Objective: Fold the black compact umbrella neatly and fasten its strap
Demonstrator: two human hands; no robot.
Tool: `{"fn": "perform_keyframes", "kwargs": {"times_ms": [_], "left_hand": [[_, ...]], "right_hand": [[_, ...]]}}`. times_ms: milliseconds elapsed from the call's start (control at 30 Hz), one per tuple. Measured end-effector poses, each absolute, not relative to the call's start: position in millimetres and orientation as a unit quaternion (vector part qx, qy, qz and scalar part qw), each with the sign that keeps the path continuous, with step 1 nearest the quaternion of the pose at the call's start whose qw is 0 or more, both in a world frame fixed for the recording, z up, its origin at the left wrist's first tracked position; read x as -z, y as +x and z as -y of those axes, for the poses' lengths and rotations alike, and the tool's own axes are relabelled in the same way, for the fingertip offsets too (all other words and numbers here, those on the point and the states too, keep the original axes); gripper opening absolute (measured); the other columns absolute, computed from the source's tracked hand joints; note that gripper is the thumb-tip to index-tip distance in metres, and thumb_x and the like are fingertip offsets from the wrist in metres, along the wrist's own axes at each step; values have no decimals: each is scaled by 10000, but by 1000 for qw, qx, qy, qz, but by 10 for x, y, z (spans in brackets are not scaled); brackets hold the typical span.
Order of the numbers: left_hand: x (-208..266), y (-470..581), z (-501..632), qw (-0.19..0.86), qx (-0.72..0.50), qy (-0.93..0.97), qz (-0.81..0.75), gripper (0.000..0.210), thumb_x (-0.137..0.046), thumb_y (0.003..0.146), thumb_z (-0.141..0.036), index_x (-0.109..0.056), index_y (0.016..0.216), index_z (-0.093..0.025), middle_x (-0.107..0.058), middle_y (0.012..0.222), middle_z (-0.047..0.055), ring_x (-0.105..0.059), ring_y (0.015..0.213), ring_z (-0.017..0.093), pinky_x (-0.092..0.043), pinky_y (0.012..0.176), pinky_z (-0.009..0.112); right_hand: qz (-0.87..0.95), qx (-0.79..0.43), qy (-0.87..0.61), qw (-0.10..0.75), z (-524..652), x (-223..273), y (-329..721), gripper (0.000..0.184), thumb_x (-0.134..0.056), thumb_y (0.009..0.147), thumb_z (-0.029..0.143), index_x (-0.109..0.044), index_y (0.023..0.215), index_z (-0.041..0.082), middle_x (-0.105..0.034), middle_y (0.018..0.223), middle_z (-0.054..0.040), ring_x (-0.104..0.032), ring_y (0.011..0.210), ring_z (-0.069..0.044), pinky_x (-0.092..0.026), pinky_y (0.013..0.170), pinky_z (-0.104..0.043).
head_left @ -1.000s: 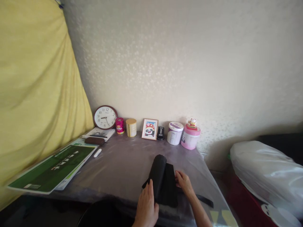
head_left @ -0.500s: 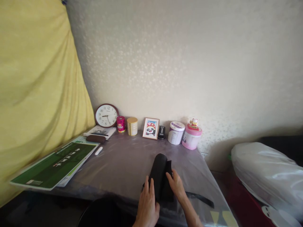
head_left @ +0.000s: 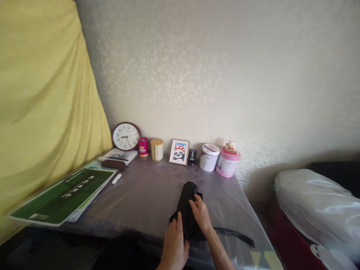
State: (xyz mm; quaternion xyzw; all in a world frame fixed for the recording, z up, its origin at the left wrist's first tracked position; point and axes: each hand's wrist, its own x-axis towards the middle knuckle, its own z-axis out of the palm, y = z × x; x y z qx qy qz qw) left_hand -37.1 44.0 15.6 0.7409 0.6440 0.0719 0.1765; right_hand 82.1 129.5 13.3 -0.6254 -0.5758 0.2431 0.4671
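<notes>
A black cylindrical roll of soft material (head_left: 186,198) lies on the table near its front edge, pointing away from me; I cannot tell its exact kind. My left hand (head_left: 174,242) grips its near left side, fingers extended along it and thumb at the near end. On the right side, my right hand (head_left: 200,214) has its fingers curled over the roll, pressing a loose flap against it. Part of that flap (head_left: 200,195) sticks out beyond the right fingers. A black strap (head_left: 237,234) trails to the right across the table. My hands hide the roll's near end.
At the back stand a clock (head_left: 126,136), a pink can (head_left: 143,147), a yellow-lidded can (head_left: 156,149), a picture frame (head_left: 179,152), and two lidded tubs (head_left: 209,158). On the left lie a green board (head_left: 62,197), a brown case (head_left: 113,164) and a white object (head_left: 116,179).
My right hand has moved left and slightly up, drawing the flap over the roll. Less of the flap shows on the right, and a dark edge now shows by my left fingers.
</notes>
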Motion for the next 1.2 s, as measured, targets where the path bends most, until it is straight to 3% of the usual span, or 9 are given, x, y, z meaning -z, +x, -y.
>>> {"fn": "perform_keyframes", "kwargs": {"times_ms": [400, 600, 733, 833, 967, 1033, 1133, 1200], "left_hand": [[-37, -463, -491, 149, -122, 745, -639, 729, -406, 692, -120, -176, 1378, -29, -379, 1385, 149, -351, 1260, 256, -234, 1062, 392], [11, -462, -482, 142, -135, 741, -642, 716, -399, 690, -146, -211, 1372, -35, -373, 1393, 143, -352, 1261, 257, -229, 1058, 396], [26, -453, -483, 150, -128, 735, -649, 695, -394, 705, -148, -222, 1369, -36, -385, 1381, 158, -347, 1270, 259, -217, 1067, 417], [9, -463, -477, 155, -122, 723, -662, 713, -422, 699, -157, -214, 1372, -46, -293, 1424, 191, -282, 1313, 277, -228, 1065, 430], [19, -500, -468, 127, -168, 719, -663, 614, -471, 653, -176, -427, 1262, -109, -92, 1489, 163, -230, 1336, 293, -231, 1066, 436], [72, -515, -473, 115, -190, 728, -649, 582, -466, 648, -179, -462, 1228, -123, -145, 1486, 135, -227, 1339, 276, -223, 1075, 439], [184, -529, -491, 122, -203, 737, -633, 663, -427, 672, -160, -330, 1320, -60, -346, 1404, 158, -295, 1309, 252, -241, 1075, 436], [231, -536, -501, 129, -230, 742, -616, 749, -401, 679, -132, -157, 1381, -38, -376, 1384, 155, -335, 1285, 231, -275, 1061, 403]], "right_hand": [[624, -218, -641, 392, -1401, -178, 636, 319, -482, 771, 261, -580, 1029, 100, -561, 534, 2, -564, 522, -171, -358, 479, -243], [637, -195, -652, 363, -1386, -228, 607, 298, -494, 781, 229, -564, 1037, 92, -597, 582, -20, -612, 593, -183, -397, 530, -246], [612, -291, -643, 356, -1354, -258, 564, 337, -466, 794, 244, -504, 1106, 122, -620, 648, -10, -614, 493, -148, -421, 429, -223], [585, -386, -625, 344, -1349, -261, 518, 353, -433, 808, 267, -448, 1141, 153, -629, 709, 3, -553, 345, -99, -389, 315, -195], [593, -430, -598, 325, -1368, -270, 487, 242, -400, 819, 263, -495, 1015, 157, -585, 567, 47, -561, 344, -92, -386, 304, -149], [598, -436, -593, 317, -1375, -287, 486, 201, -389, 824, 263, -510, 947, 160, -575, 536, 56, -559, 343, -83, -381, 308, -132], [597, -446, -594, 305, -1371, -326, 489, 174, -396, 820, 251, -517, 905, 160, -581, 536, 57, -552, 336, -69, -375, 318, -116], [593, -452, -594, 303, -1359, -354, 491, 172, -398, 816, 246, -522, 900, 161, -586, 534, 55, -546, 327, -72, -372, 316, -123]]}}
